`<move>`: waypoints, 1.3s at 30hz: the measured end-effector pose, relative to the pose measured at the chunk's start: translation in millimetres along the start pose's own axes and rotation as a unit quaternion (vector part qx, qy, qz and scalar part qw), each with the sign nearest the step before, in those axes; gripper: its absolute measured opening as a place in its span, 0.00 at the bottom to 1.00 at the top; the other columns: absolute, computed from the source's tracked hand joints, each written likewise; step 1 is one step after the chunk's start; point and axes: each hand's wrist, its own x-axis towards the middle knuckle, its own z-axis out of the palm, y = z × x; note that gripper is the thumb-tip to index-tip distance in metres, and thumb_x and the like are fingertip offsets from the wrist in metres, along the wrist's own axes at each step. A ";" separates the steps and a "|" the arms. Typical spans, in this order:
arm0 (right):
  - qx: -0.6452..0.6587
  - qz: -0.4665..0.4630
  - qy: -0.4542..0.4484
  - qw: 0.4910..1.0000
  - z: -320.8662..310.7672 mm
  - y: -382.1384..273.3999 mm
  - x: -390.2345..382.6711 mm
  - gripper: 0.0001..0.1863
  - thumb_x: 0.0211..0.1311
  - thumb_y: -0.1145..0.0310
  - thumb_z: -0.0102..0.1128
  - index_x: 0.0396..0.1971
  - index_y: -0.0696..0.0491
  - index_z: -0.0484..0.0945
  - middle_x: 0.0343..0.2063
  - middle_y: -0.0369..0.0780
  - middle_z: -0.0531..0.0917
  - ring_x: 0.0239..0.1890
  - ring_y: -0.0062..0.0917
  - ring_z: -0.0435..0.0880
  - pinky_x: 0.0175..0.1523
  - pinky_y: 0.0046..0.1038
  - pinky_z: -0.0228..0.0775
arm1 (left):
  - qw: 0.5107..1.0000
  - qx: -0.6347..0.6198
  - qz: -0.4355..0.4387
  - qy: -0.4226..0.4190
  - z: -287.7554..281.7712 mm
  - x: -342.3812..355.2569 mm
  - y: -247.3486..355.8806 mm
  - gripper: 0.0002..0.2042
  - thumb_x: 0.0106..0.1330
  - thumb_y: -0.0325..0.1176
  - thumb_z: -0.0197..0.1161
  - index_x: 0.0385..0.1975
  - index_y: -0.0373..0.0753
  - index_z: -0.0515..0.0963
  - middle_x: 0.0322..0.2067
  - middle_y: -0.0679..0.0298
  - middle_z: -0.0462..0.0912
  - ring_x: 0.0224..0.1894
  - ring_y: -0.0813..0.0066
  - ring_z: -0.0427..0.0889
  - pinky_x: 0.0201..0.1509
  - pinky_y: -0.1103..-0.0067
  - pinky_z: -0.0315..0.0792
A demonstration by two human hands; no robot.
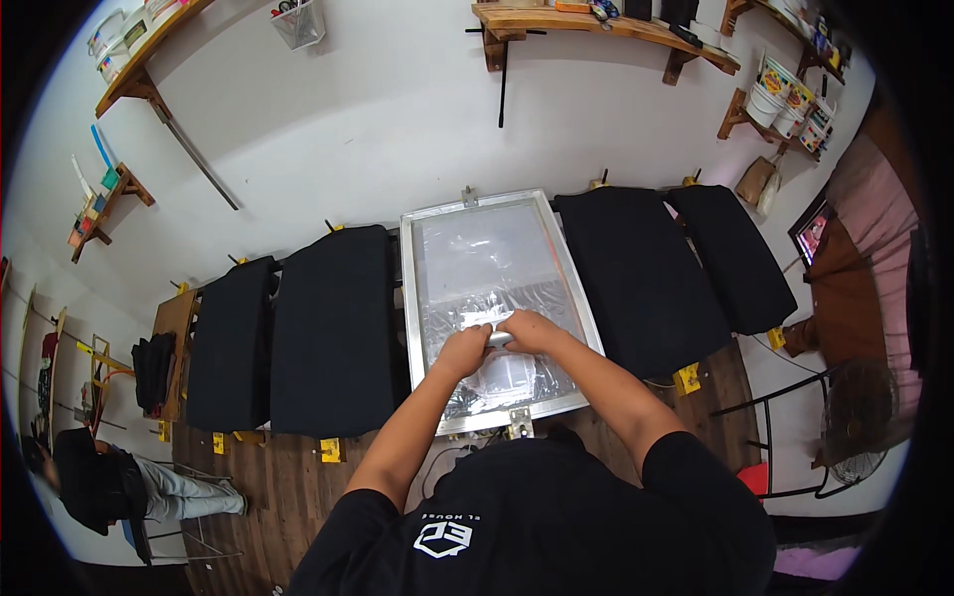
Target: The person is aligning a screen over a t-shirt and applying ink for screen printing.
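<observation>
A screen-printing frame (408,298) with a silver metal rim lies in front of me, its length running away from my body. Its pale mesh (482,248) looks glossy, and clear film wrinkles over the near half. Both my hands meet over that near half, on a silver-grey squeegee (500,339). My left hand (465,352) is closed round its left part, and my right hand (529,332) round its right part. The squeegee's lower edge is hidden by my hands and the glare. Metal clamps (520,424) sit at the frame's near and far ends.
Boards covered in black fabric (333,333) stand left of the frame, and more black-covered boards (646,278) stand right. Yellow brackets (688,378) show beneath them. Wooden shelves (596,22) line the wall. A fan (860,422) stands at right; another person (109,482) is at lower left.
</observation>
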 end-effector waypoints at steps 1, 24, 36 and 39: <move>0.002 0.001 -0.005 1.000 0.7 -0.7 -1.0 0.14 0.51 0.66 0.72 0.39 0.51 0.86 0.33 0.48 0.88 0.41 0.46 0.87 0.50 0.43 0.79 | 1.000 0.001 -0.005 0.003 1.5 -1.5 0.2 0.15 0.63 0.34 0.68 0.46 0.37 0.75 0.39 0.48 0.86 0.42 0.46 0.86 0.46 0.57 0.80; -0.072 0.065 0.061 0.993 61.2 -23.1 -27.4 0.07 0.49 0.74 0.64 0.30 0.56 0.85 0.32 0.49 0.87 0.40 0.46 0.87 0.48 0.43 0.81 | 0.998 -0.011 0.006 0.068 34.7 -39.4 27.6 0.11 0.59 0.24 0.60 0.41 0.36 0.72 0.31 0.50 0.83 0.37 0.48 0.84 0.46 0.61 0.79; -0.066 0.013 0.095 0.993 97.8 -39.9 -88.2 0.18 0.48 0.76 0.62 0.43 0.59 0.84 0.39 0.46 0.86 0.43 0.42 0.85 0.47 0.41 0.80 | 0.991 -0.002 0.058 0.123 55.0 -86.1 59.3 0.15 0.54 0.22 0.59 0.44 0.33 0.72 0.34 0.48 0.82 0.38 0.46 0.84 0.52 0.59 0.78; -0.042 0.058 -0.007 0.997 46.9 -52.6 -74.9 0.16 0.47 0.73 0.63 0.39 0.53 0.87 0.35 0.45 0.87 0.40 0.44 0.87 0.46 0.44 0.80 | 1.000 -0.001 -0.010 0.015 23.6 -74.3 56.4 0.13 0.58 0.26 0.61 0.43 0.38 0.73 0.24 0.50 0.84 0.29 0.45 0.85 0.34 0.55 0.78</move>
